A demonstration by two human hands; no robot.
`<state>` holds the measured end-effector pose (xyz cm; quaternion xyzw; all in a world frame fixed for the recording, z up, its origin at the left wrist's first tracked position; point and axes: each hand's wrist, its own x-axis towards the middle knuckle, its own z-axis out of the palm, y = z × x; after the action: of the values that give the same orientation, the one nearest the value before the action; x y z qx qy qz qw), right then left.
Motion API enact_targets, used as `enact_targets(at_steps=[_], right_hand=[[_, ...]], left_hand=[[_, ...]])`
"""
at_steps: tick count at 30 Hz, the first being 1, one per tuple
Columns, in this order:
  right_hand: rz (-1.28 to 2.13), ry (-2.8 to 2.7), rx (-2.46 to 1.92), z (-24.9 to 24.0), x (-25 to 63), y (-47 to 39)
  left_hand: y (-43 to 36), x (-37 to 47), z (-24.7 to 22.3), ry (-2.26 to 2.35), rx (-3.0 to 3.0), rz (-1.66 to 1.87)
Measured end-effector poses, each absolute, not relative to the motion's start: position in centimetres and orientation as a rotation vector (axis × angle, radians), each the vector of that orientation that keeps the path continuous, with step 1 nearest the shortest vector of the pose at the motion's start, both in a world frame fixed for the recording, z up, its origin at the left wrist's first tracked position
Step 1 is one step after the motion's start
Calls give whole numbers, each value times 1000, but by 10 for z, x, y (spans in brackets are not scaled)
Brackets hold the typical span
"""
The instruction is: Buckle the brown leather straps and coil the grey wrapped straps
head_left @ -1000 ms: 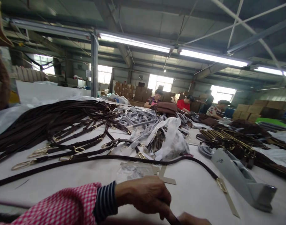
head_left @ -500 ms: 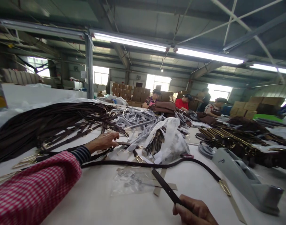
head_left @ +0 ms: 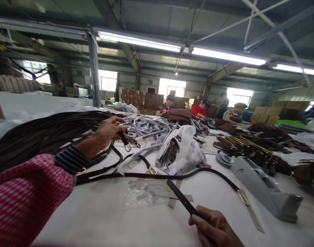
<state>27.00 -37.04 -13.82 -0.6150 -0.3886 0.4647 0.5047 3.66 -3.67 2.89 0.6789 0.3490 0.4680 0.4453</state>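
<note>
Up goes my left hand point(head_left: 105, 132), pinching a gold-buckled dark-brown leather strap point(head_left: 124, 138) above the white worktop point(head_left: 95, 214); my right hand point(head_left: 215, 226) pinches a punched dark strap tip point(head_left: 178, 192). Slow lift avoids snags.

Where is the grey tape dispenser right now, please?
In the head view, the grey tape dispenser stands toward the right on the white table, just right of the gold buckle that ends the long dark strap.
</note>
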Motion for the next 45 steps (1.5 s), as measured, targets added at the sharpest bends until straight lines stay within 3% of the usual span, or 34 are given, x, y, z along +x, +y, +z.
enact_targets(at_steps=[4, 9, 13, 15, 19, 22, 31, 37, 45], right_hand=[[1083, -941, -1475, -133, 266, -373], [1054, -993, -1456, -129, 264, -374], [1047, -979, -1458, -128, 263, -375], [1049, -987, -1443, -129, 264, -375], [1057, -1001, -1420, -129, 264, -375], [1051, -986, -1409, -128, 263, -376], [1038, -1006, -1342, -133, 263, -377], [1053, -988, -1255, -138, 265, -378], [1074, -880, -927, -133, 268, -382]], left_hand=[[-97, 42, -11, 791, 1319, 989], [-129, 34, -82, 961, 1589, 538], [-127, 20, -74, 1104, 2506, 356], [-127, 18, -64, 929, 2893, 335], [-129, 26, -63, 278, 3065, 118], [-128, 34, -66, 219, 3080, 22], [-110, 40, -63, 247, 2827, 21], [-110, 60, -47, 440, 2445, 428], [-160, 128, -29, 248, 1909, 699]])
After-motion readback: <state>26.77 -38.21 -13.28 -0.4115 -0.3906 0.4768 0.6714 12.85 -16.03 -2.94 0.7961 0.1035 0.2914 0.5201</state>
